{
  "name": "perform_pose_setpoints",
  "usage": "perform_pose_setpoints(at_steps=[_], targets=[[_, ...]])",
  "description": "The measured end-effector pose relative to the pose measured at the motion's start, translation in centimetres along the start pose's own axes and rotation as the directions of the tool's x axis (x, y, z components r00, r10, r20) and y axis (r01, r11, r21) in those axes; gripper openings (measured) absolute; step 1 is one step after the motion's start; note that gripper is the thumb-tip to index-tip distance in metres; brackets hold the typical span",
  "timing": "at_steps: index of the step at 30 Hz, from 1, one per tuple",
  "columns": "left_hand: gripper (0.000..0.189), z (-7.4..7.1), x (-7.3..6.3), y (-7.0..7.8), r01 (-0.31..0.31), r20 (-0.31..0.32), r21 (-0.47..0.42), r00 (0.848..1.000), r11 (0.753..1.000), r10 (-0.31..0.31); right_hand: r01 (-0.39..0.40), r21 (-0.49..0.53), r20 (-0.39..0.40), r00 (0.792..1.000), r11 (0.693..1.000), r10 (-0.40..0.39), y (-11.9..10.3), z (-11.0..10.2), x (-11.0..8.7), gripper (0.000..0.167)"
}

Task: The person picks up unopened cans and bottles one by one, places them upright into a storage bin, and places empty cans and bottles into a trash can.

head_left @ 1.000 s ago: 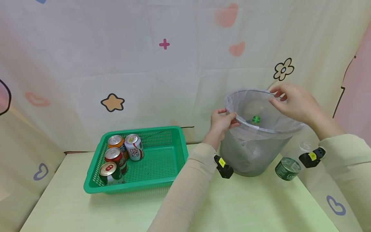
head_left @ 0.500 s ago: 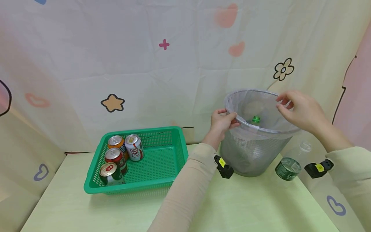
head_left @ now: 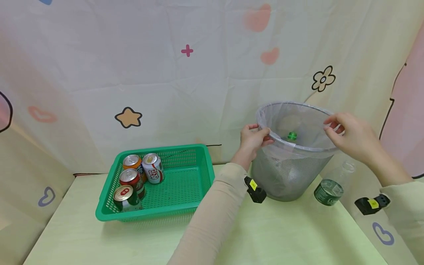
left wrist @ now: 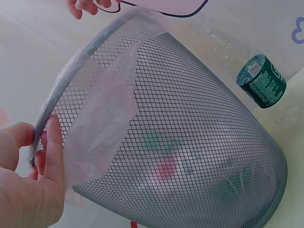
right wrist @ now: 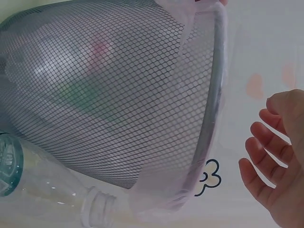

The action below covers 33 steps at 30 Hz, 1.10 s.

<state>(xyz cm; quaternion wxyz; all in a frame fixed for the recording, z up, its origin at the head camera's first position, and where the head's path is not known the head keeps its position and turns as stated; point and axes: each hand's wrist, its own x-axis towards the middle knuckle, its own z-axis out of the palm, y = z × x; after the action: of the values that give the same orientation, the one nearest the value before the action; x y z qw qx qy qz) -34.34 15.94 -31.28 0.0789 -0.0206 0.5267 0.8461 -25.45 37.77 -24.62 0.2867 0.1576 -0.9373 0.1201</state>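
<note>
A grey mesh wastebasket [head_left: 286, 176] stands at the right of the table, a translucent bag [left wrist: 99, 128] folded over its rim. My left hand [head_left: 253, 140] grips the rim and bag at the basket's near left, thumb on one side and fingers on the other. Over the right side of the rim hovers my right hand [head_left: 354, 136], fingers loosely bent around nothing; the right wrist view shows a gap between hand and rim. A green bottle cap [head_left: 292, 136] shows inside the basket. Red and green patches appear blurred through the mesh. Behind the right forearm stands a clear plastic bottle [head_left: 329, 192] with a green label.
A green plastic basket [head_left: 180, 184] sits left of the wastebasket, with several drink cans standing at its left end, among them a white can [head_left: 154, 170]. A patterned cloth [head_left: 198, 92] hangs behind the table [head_left: 159, 243]. The clear bottle is close to the table's right edge.
My right hand has moved right and down in the head view, along the right side of the rim. The left hand keeps its grip in the same place.
</note>
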Motion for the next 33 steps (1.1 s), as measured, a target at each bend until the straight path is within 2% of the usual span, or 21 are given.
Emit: perform_pose_setpoints(at_steps=[12,33], targets=[[0.034,0.0,-0.1,0.0,0.001,0.000,-0.002,1.000,1.000,-0.001,-0.053,0.005,-0.064,0.997,0.999,0.053,1.3,0.2,-2.7,0.018],[0.033,0.2,0.1,-0.1,-0.005,-0.007,-0.005,1.000,1.000,0.005,-0.185,0.055,-0.054,0.981,0.981,0.188,2.6,0.5,-6.2,0.022]])
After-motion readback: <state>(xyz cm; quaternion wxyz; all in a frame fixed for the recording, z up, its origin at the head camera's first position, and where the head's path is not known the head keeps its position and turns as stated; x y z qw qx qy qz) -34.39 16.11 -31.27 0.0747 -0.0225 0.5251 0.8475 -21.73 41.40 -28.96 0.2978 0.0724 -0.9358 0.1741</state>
